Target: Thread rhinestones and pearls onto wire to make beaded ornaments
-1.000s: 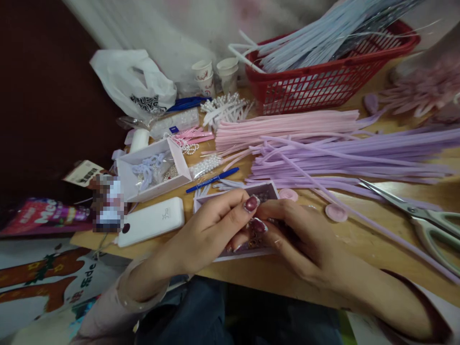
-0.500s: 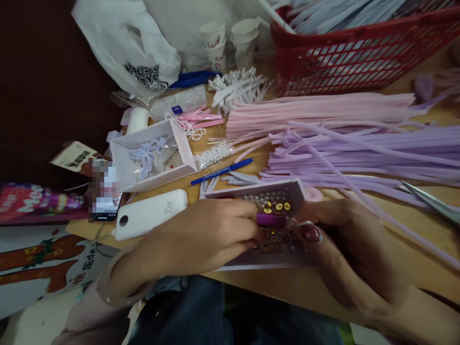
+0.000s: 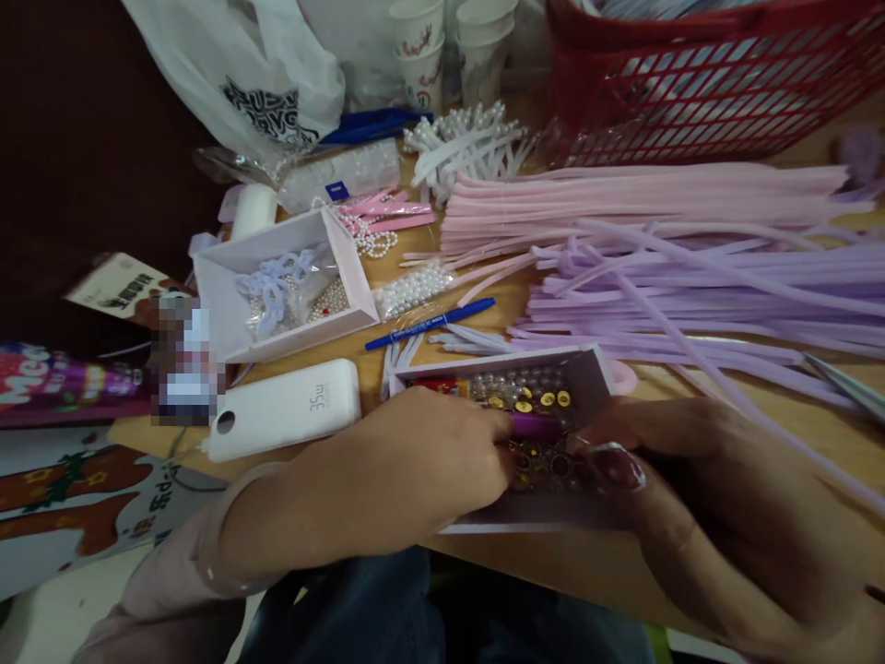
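Observation:
A white open box (image 3: pixel 595 373) stands at the table's front edge. In it lie clear beads (image 3: pixel 529 381), yellow round pieces (image 3: pixel 548 398), a purple strip (image 3: pixel 536 425) and dark red and gold gem pieces in a clear plastic bag (image 3: pixel 543 466). My left hand (image 3: pixel 442 452) reaches into the box from the left, fingers curled at the bag; its fingertips are hidden. From the right, my right hand (image 3: pixel 698 498) pinches the bag's edge between thumb and index finger. That pinch is partly covered by the thumb.
Left stand a white power bank (image 3: pixel 283 410) and another white box (image 3: pixel 356 267). A blue pen (image 3: pixel 429 325) lies behind the near box. Pink (image 3: pixel 622 207) and purple (image 3: pixel 725 286) fuzzy stems, scissors (image 3: pixel 843 383), a red basket (image 3: pixel 664 92) and paper cups (image 3: pixel 484 55) fill the back and right.
The camera view has shifted slightly. My left hand has drawn a bit lower in the box, baring a red and yellow packet behind it. My right hand keeps its pinch.

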Demonstrator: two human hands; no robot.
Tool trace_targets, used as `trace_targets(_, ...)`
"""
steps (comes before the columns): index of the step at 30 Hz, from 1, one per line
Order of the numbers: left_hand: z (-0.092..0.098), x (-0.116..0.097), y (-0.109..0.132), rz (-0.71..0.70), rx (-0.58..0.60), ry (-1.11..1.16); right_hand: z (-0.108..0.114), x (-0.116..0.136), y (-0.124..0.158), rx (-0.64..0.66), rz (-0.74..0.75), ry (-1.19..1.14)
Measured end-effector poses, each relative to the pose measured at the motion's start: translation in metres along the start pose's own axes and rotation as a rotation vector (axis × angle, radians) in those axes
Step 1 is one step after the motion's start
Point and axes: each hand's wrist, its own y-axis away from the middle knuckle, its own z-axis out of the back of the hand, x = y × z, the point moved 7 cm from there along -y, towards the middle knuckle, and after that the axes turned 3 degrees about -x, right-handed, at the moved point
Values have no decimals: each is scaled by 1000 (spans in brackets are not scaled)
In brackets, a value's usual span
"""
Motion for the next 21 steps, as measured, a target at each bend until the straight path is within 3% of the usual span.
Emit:
trace_targets(8,-5,7,-6,86,129,50,-3,3,-1,7,27,-33)
trace_targets(10,3,9,-5,120,73,107,-2,3,-1,-6,31,-46)
trace_targets(12,17,12,0,204,-66,224,-2,3,-2,-15,20,-69)
trace_targets(14,27,18,9,329,-215,430,-2,3,-3,-16,3,-94)
trace_targets(17,23,23,20,462,-379,945,-2,6,-6,-1,-7,-119)
trace_targets(19,13,20,19,452,-379,1261,-2,7,-7,4,-6,-124)
trace_targets(21,6,18,17,424,-382,1431,-3,7,-7,9,-5,-129)
